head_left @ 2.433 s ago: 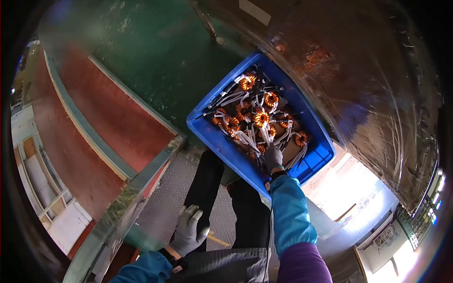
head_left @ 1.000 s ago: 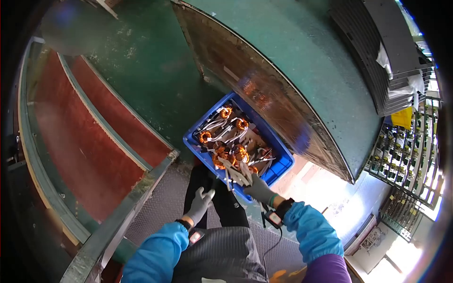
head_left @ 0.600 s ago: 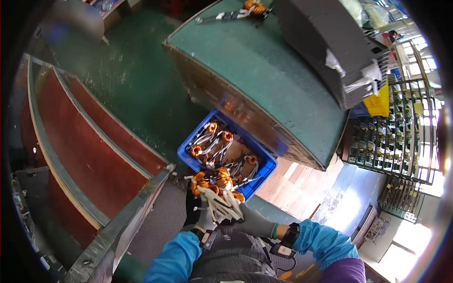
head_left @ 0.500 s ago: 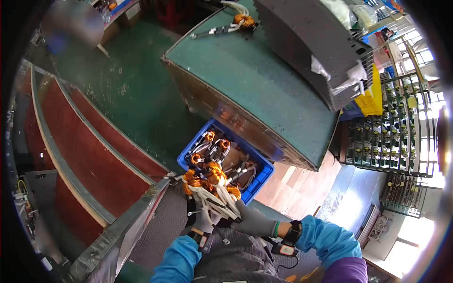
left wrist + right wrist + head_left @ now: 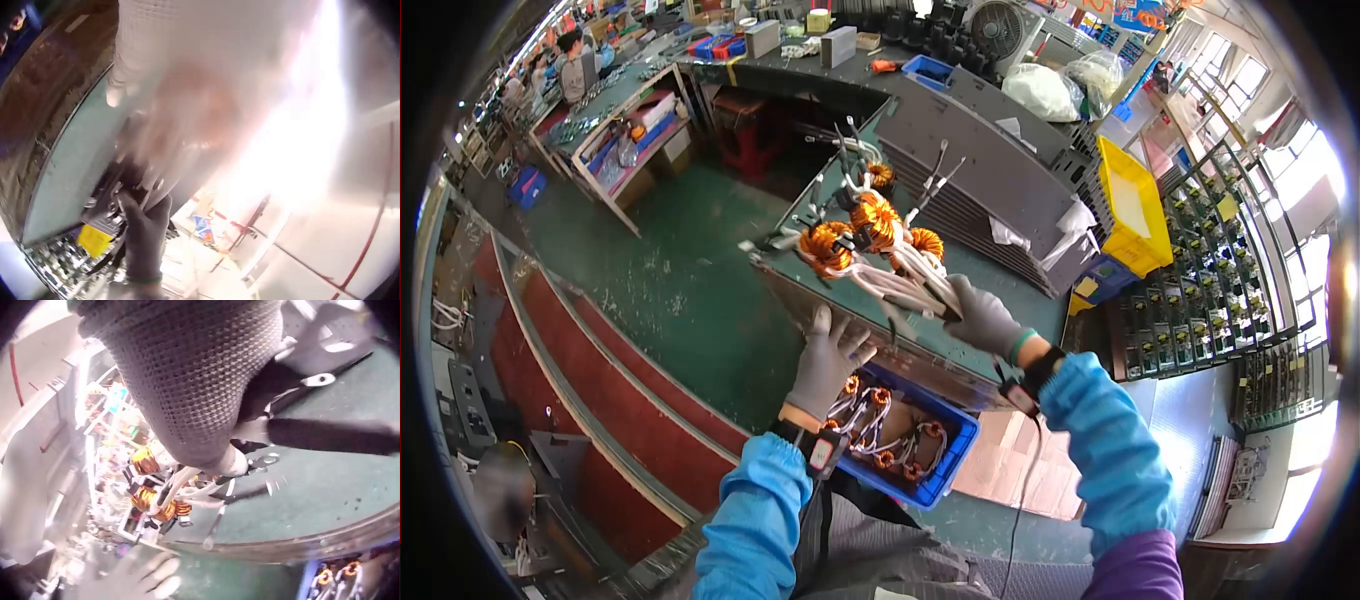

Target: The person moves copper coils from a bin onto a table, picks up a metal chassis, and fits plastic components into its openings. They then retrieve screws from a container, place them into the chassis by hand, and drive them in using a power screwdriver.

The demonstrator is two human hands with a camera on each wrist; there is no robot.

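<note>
My right hand [image 5: 988, 318], in a grey glove, grips a bunch of white wire leads [image 5: 905, 288]. From these leads hang several copper-wound ring coils [image 5: 874, 220], which overlap the green tabletop [image 5: 985, 255] in the head view. Black sleeves and metal lugs end some of the leads. My left hand [image 5: 825, 365], also gloved, holds nothing; its fingers are spread at the table's near edge, left of the leads. In the right wrist view the coils [image 5: 145, 461] dangle beyond the right hand [image 5: 194, 381]. Blur covers much of the left wrist view.
Below the table edge stands a blue bin [image 5: 948, 470] with more coils. Grey finned metal panels [image 5: 980, 170] lie on the table, with a yellow crate [image 5: 1135, 215] to their right. A rack of circuit boards [image 5: 1210, 290] stands at far right, red-panelled shelving [image 5: 550, 370] at left.
The right hand has lifted the bunch of coils from the bin up to the tabletop. The left hand, earlier at the bunch, is now apart from it with fingers spread. The head view has tilted up.
</note>
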